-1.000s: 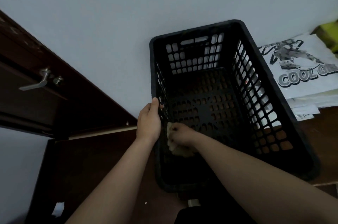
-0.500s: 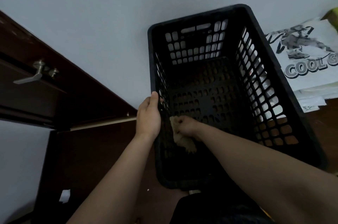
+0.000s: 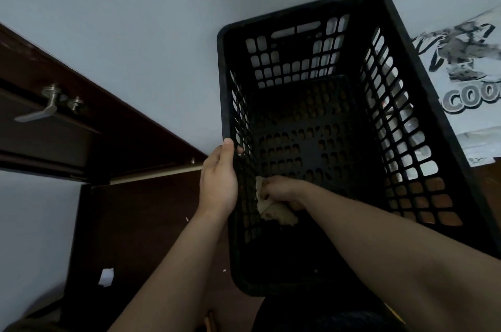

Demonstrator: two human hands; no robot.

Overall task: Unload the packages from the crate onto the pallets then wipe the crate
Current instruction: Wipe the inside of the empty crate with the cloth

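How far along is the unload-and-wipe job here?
Done: the black slotted plastic crate holds no packages. In hand: the right hand presses a crumpled beige cloth against the crate's left inner wall, while the left hand grips that wall's rim. Left: the remaining walls and floor, presumably; their cleanliness cannot be judged.

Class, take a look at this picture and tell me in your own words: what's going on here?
A person is at the wiping step with a black crate, which has no packages in it. The left hand grips the crate's left wall at the rim to steady it. The right hand reaches inside and holds a beige cloth low against that same wall.
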